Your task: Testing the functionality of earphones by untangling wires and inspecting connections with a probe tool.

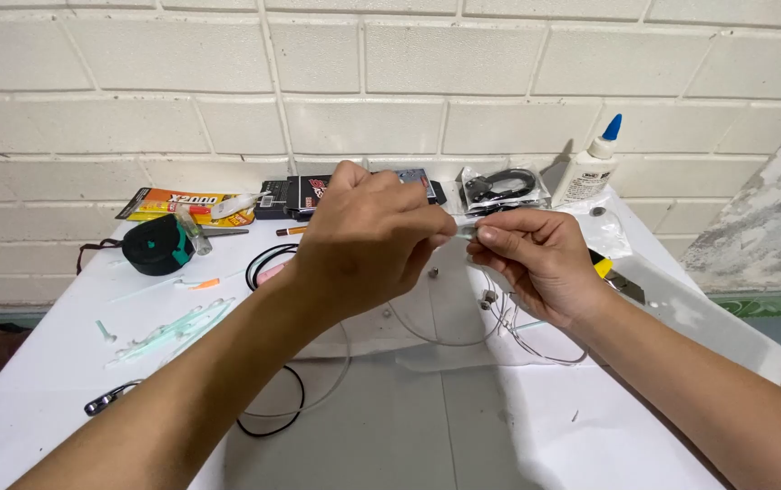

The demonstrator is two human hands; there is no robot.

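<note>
A thin clear tube is pinched between left hand and right hand at the frame centre; white cables hang below, glue bottle upper right.

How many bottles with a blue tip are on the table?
1. The white bottle with a blue tip stands at the back right of the table, against the brick wall. The hands hide part of the table's middle, so another could be hidden.
</note>
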